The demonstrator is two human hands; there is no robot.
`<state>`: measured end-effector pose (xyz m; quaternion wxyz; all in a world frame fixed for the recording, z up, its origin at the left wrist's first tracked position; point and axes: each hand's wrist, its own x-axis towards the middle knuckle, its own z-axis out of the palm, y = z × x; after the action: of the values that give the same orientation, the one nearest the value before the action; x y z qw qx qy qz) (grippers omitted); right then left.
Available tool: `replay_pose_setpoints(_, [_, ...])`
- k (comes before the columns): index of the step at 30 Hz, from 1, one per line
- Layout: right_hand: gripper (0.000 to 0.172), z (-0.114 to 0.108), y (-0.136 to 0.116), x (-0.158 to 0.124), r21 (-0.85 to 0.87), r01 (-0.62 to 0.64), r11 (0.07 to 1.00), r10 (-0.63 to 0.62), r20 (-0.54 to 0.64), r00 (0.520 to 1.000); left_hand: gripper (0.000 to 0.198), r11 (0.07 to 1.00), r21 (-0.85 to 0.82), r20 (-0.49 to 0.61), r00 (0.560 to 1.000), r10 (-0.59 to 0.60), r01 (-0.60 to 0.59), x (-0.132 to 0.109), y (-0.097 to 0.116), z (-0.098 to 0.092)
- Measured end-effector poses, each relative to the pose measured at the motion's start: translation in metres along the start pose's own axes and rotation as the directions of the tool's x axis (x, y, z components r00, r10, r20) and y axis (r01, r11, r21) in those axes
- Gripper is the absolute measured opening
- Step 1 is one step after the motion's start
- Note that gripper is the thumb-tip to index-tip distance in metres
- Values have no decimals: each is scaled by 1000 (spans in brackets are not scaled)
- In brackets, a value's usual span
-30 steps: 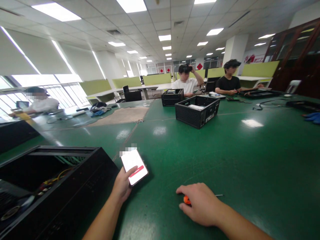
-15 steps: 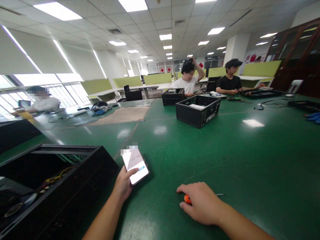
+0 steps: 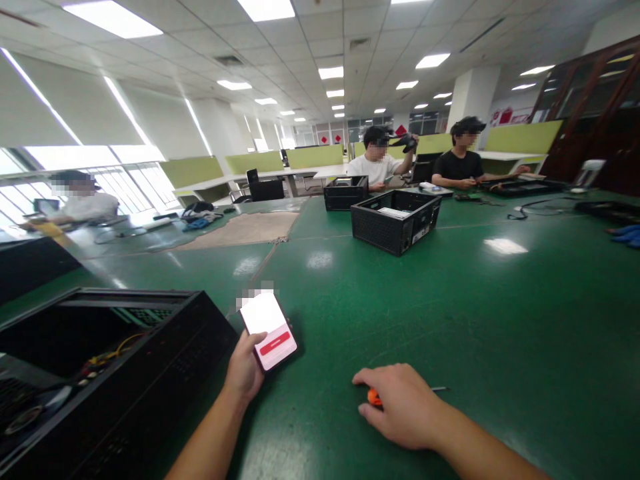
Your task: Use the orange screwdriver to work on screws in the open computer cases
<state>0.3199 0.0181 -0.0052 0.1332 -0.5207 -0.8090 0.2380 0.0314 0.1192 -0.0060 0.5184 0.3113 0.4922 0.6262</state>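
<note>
A phone with a lit screen [image 3: 269,327], showing a red bar near its lower end, lies in my left hand [image 3: 245,370], the thumb over its edge. My right hand [image 3: 403,405] rests on the green table [image 3: 320,413], curled over a screwdriver [image 3: 375,397]. The orange handle shows between thumb and index finger, and the metal shaft sticks out on the far side under the hand. Left of my left hand stands an open black computer case [image 3: 200,333] with yellow and other wires inside.
Across the table are a black open case [image 3: 377,227] and a smaller one [image 3: 345,195]. Two people [image 3: 373,160] sit behind them, another at the far left [image 3: 83,197]. A brown sheet [image 3: 245,230], cables and blue gloves [image 3: 627,235] lie on the table.
The phone screen has switched from a grey and white page with large digits to one with a red bar. The person in white has lowered a hand from the head and holds a dark object.
</note>
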Motion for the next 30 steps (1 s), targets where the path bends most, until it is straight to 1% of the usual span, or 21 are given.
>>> replay_pose_setpoints(6, [39, -2, -2, 0, -3, 7, 1000, -7, 0, 1000, 51, 999, -27, -39, 999, -25, 24, 0, 0, -1])
replay_pose_setpoints(11, [39, -1, -2, 0, 1, 5, 1000, -5, -4, 1000, 40, 999, -34, -85, 996, 13, -16, 2, -1, -1])
replay_pose_setpoints(18, [39, 0, -1, 0, -1, 7, 1000, -7, -5, 1000, 32, 999, -31, -108, 994, 32, -35, 2, -3, 1])
replay_pose_setpoints(26, [39, -1, -2, 0, -2, -1, 1000, 1, -4, 1000, 31, 999, -38, -134, 990, 33, -38, 1, -5, 0])
replay_pose_setpoints(30, [39, 0, -1, 0, -4, -4, 1000, 4, -2, 1000, 34, 997, -22, -141, 988, 69, -73, 3, -7, -2])
